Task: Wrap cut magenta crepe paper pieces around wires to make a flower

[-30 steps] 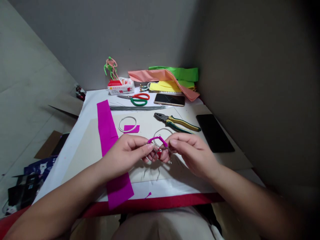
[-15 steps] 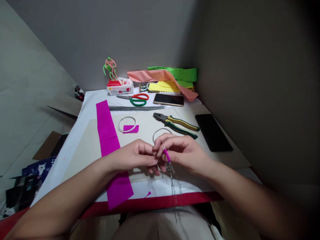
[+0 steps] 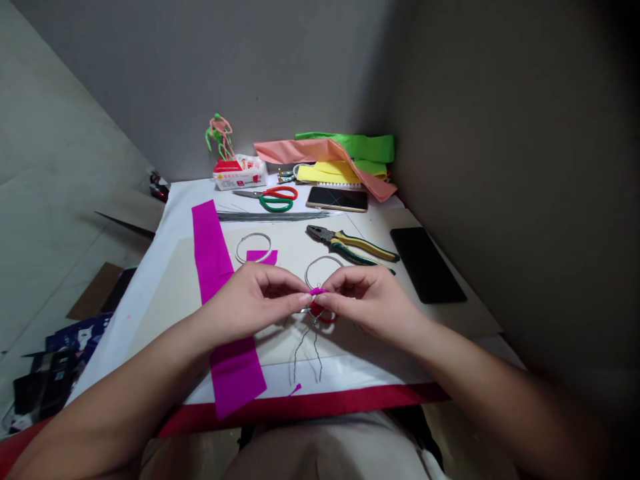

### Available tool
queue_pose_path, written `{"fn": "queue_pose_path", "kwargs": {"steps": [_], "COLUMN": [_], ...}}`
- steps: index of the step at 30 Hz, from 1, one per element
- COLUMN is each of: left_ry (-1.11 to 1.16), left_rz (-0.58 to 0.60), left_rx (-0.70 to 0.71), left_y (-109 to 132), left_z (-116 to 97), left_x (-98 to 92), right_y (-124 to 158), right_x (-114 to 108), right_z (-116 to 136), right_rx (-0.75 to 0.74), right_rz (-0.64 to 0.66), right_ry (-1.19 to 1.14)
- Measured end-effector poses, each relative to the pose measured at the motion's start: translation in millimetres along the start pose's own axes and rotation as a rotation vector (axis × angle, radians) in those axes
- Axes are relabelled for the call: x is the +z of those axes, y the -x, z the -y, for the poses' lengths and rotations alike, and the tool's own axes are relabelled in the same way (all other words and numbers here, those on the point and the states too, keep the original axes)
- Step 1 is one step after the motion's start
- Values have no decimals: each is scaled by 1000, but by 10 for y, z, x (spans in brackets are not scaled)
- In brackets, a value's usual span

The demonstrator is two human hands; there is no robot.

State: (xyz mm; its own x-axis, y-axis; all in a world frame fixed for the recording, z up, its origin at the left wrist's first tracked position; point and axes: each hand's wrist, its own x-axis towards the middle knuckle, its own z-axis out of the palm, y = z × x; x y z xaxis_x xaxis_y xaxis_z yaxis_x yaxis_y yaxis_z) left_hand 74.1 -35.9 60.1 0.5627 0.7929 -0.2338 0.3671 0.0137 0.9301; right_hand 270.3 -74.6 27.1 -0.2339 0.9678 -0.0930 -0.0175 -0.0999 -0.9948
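My left hand (image 3: 267,293) and my right hand (image 3: 373,299) meet over the front middle of the table. Both pinch a small twisted-wire figure (image 3: 316,324) near its top, where a magenta strip (image 3: 317,291) shows between the fingertips. Two dark wire legs hang from the figure towards the table's front edge. A red loop (image 3: 329,317) shows just below my fingers; I cannot make out what it belongs to. Left of my left hand lies a long magenta paper strip (image 3: 213,247), partly under that forearm. Beyond my fingers is a wire coil (image 3: 308,267).
Pliers (image 3: 360,248) and a black tablet-like slab (image 3: 427,265) lie to the right. Farther back are scissors (image 3: 275,198), a phone (image 3: 337,199), straight wires (image 3: 270,217), folded coloured paper (image 3: 320,152) and a tissue pack (image 3: 240,177). Another coil (image 3: 237,250) lies left.
My right hand has turned and brought the wire figure round to face me, its legs now spread apart. My left hand has risen slightly, and both sets of fingertips now meet at the magenta part.
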Motion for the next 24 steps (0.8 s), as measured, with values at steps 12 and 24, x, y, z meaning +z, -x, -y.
{"fn": "queue_pose_path", "kwargs": {"steps": [12,24], "left_ry": [4,-250], "left_rz": [-96,-235], "left_rx": [31,115], "left_y": [40,14], "left_z": [7,-47], "left_x": [-26,69], "right_y": [-55,-68], "right_x": [-108,-68], "right_z": [-44,-73], "right_rx": [14,46], "right_rz": [186,163], "right_ry": [-155,-163]}}
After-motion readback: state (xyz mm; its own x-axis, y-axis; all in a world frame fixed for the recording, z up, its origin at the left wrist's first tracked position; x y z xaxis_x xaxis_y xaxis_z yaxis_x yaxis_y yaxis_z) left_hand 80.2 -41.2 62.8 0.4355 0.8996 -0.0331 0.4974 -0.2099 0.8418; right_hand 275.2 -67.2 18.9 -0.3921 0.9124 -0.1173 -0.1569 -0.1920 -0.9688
